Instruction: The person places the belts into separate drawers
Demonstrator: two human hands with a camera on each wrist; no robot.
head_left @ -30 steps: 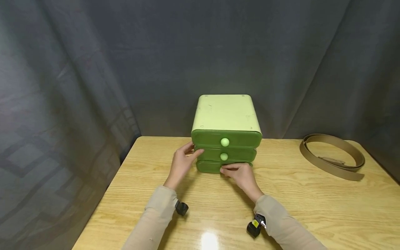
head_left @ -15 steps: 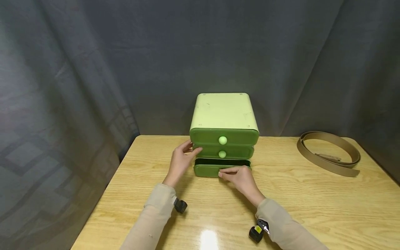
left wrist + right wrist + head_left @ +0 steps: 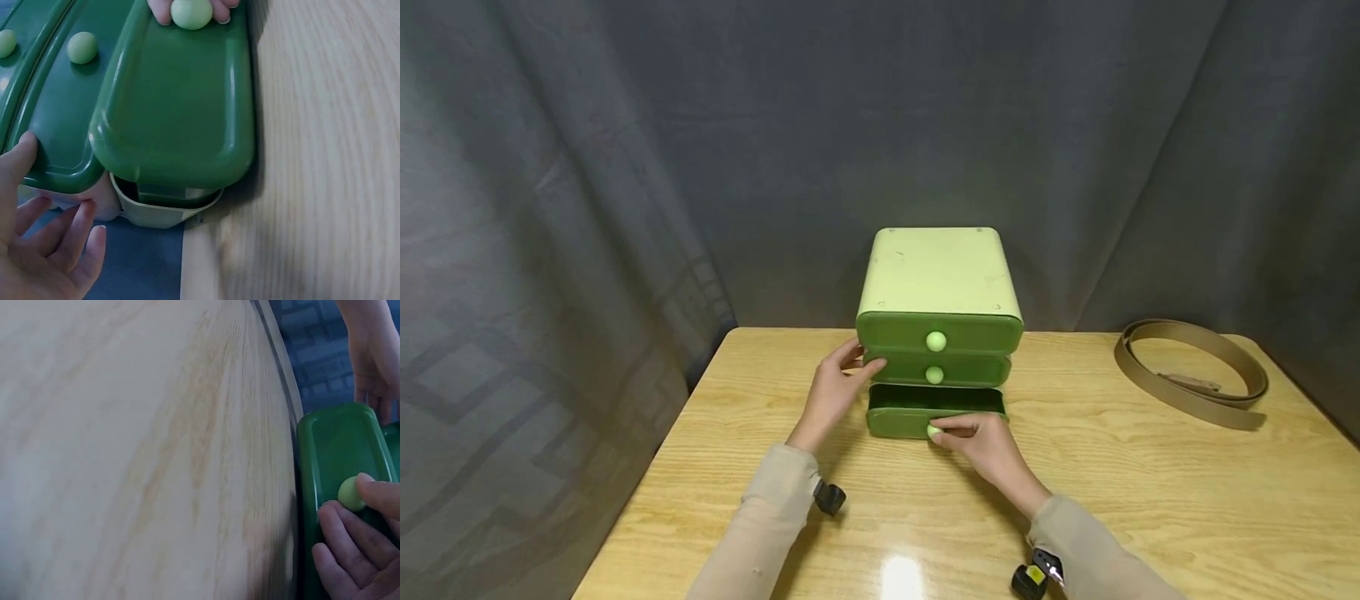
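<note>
A small three-drawer cabinet with a pale green shell and dark green drawer fronts stands on the table. Its bottom drawer is pulled partway out, and the part of its inside that shows is dark. My right hand pinches that drawer's round light green knob between thumb and fingers. At the cabinet's left side, my left hand grips the edge: the thumb lies on the middle drawer, the fingers against the side wall. The top drawer and middle drawer are closed.
A coiled tan belt lies on the wooden table at the right. Dark grey curtains hang behind the table and along its left side.
The bottom drawer, closed a second ago, has slid out toward me with my right hand on its knob. My left hand has stayed at the cabinet's left side.
</note>
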